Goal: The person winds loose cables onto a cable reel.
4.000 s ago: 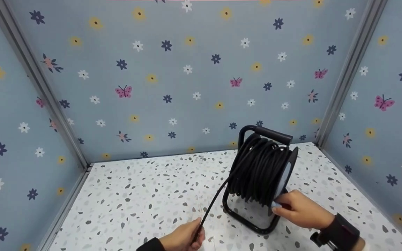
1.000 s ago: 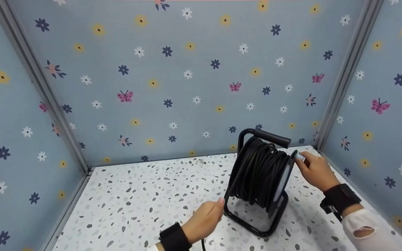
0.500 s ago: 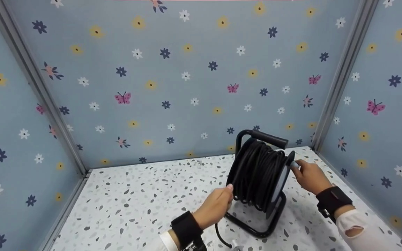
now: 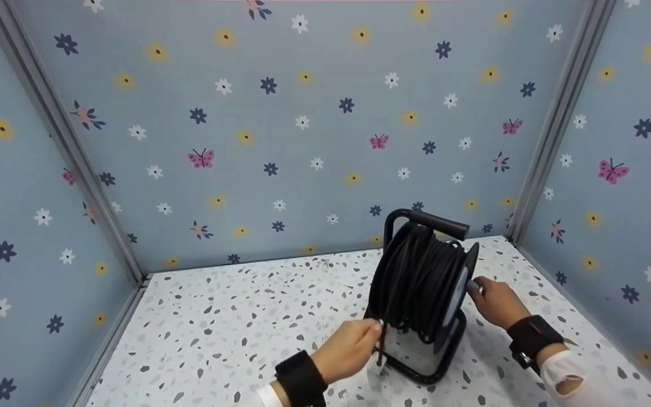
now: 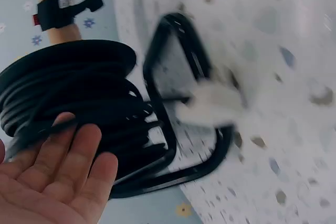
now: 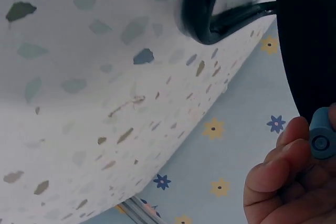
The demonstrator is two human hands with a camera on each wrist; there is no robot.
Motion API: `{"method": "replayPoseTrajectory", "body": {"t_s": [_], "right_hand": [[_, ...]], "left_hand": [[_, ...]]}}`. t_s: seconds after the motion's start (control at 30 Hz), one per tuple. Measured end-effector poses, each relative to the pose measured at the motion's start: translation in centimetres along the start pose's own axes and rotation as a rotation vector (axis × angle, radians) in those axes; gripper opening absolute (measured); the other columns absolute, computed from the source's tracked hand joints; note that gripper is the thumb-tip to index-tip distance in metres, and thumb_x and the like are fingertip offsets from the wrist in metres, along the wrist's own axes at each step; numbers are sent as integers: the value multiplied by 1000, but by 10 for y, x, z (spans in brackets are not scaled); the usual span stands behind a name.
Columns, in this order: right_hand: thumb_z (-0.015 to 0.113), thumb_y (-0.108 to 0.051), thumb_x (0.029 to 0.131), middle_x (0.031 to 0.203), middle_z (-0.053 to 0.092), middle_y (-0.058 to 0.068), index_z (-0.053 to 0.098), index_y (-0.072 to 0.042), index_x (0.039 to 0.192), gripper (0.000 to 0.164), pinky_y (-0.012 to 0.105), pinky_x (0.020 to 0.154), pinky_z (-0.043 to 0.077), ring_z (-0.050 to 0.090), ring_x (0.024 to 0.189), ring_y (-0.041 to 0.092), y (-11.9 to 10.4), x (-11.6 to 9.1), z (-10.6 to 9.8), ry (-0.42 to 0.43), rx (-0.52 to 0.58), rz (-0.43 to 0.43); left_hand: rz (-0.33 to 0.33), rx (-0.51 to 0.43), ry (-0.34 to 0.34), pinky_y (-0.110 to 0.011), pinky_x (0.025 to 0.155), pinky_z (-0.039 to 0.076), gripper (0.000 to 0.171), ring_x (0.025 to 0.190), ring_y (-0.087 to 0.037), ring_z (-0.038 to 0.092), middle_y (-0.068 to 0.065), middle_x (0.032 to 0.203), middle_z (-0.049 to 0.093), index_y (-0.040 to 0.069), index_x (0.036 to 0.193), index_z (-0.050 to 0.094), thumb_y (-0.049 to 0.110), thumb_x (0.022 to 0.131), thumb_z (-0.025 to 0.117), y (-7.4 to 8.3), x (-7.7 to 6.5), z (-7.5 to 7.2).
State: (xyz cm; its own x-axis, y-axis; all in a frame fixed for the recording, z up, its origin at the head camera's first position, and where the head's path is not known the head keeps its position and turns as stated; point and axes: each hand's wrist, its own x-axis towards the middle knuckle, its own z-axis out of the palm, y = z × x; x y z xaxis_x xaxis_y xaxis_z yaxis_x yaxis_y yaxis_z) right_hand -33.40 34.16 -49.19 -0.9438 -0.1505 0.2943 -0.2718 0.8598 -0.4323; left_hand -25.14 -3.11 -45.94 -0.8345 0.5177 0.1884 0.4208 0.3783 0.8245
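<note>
A black cable reel (image 4: pixel 416 277) stands on its tubular frame, wound with thick black cable. My left hand (image 4: pixel 348 347) is at the near left side of the drum, pinching the cable (image 4: pixel 382 339) close to its free end. From there a whitish plug (image 5: pixel 212 103) hangs in front of the frame's lower bar, blurred in the left wrist view. On the other side, my right hand (image 4: pixel 498 302) grips the blue-grey winding knob (image 6: pixel 321 132) on the drum's outer disc between thumb and fingers. My palm hides part of the knob in the head view.
The reel stands toward the right of a white speckled tabletop (image 4: pixel 235 316). Blue flowered panels (image 4: pixel 303 141) close it in at the back and both sides, joined by grey metal posts (image 4: pixel 563 107). The reel's carrying handle (image 4: pixel 438 223) sticks up on top.
My left hand has come from the front up to the drum, and the loose cable is shorter. My right hand has carried the knob from low, up to the top and partly down again.
</note>
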Motion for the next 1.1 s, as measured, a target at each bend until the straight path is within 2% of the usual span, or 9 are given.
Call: {"method": "replayPoseTrajectory", "body": {"t_s": [0.1, 0.2, 0.3, 0.37, 0.53, 0.63, 0.73, 0.93, 1.1], "right_hand": [[60, -15, 111, 79, 70, 6, 71, 6, 115, 24, 40, 65, 49, 60, 64, 14, 1, -5, 5, -35, 14, -5], [61, -15, 110, 73, 63, 1, 73, 1, 106, 20, 35, 64, 46, 55, 62, 11, 1, -10, 11, -44, 16, -18], [62, -13, 109, 71, 57, -2, 71, -5, 93, 20, 32, 62, 43, 50, 61, 9, 1, -15, 17, -47, 15, -33], [63, -12, 108, 69, 54, -3, 68, -9, 86, 23, 30, 61, 41, 48, 60, 9, 0, -18, 19, -63, 21, -35], [64, -11, 106, 67, 54, -5, 66, -11, 81, 25, 28, 56, 40, 46, 57, 6, -5, -27, 27, -121, 41, -59], [65, -11, 105, 68, 58, -6, 73, -7, 89, 19, 27, 54, 42, 48, 57, 5, -8, -32, 31, -163, 67, -86], [66, -12, 104, 68, 59, -7, 76, -6, 94, 16, 26, 53, 43, 49, 56, 3, -11, -36, 33, -205, 88, -105], [67, -15, 105, 65, 52, -12, 72, -9, 90, 17, 25, 52, 41, 45, 54, -1, -22, -44, 34, -272, 103, -177], [69, -14, 104, 64, 50, -16, 72, -12, 88, 17, 23, 51, 38, 42, 52, -3, -35, -53, 32, -266, 122, -222]], "left_hand": [[29, 126, -5, -27, 74, 51, 39, 73, -4, 54, 4, 80, 64, 12, 80, 66, 23, 114, 49, -14, -8, -6], [-3, 232, -19, -31, 78, 55, 35, 77, -7, 59, 0, 86, 69, 9, 86, 73, 26, 111, 55, -32, -17, -17], [-90, 345, -56, -39, 82, 58, 27, 83, -18, 66, -6, 93, 71, 6, 94, 75, 28, 106, 64, -52, -26, -28], [-161, 423, -84, -46, 90, 59, 25, 95, -25, 69, -8, 103, 72, 5, 105, 76, 29, 101, 70, -66, -32, -35], [-297, 573, -100, -63, 95, 57, 52, 110, -40, 67, -16, 119, 69, 3, 125, 70, 40, 90, 84, -95, -43, -44], [-338, 622, -98, -72, 97, 53, 69, 120, -47, 64, -20, 130, 66, 5, 130, 67, 48, 82, 91, -103, -48, -47], [-369, 646, -112, -76, 99, 50, 79, 124, -49, 61, -21, 133, 65, 5, 133, 66, 50, 75, 96, -107, -50, -48], [-409, 645, -138, -74, 99, 52, 82, 119, -45, 61, -19, 128, 63, 4, 132, 66, 50, 72, 97, -112, -50, -45], [-429, 648, -141, -73, 99, 52, 79, 118, -44, 60, -18, 128, 62, 4, 129, 67, 49, 71, 98, -112, -48, -44]]}}
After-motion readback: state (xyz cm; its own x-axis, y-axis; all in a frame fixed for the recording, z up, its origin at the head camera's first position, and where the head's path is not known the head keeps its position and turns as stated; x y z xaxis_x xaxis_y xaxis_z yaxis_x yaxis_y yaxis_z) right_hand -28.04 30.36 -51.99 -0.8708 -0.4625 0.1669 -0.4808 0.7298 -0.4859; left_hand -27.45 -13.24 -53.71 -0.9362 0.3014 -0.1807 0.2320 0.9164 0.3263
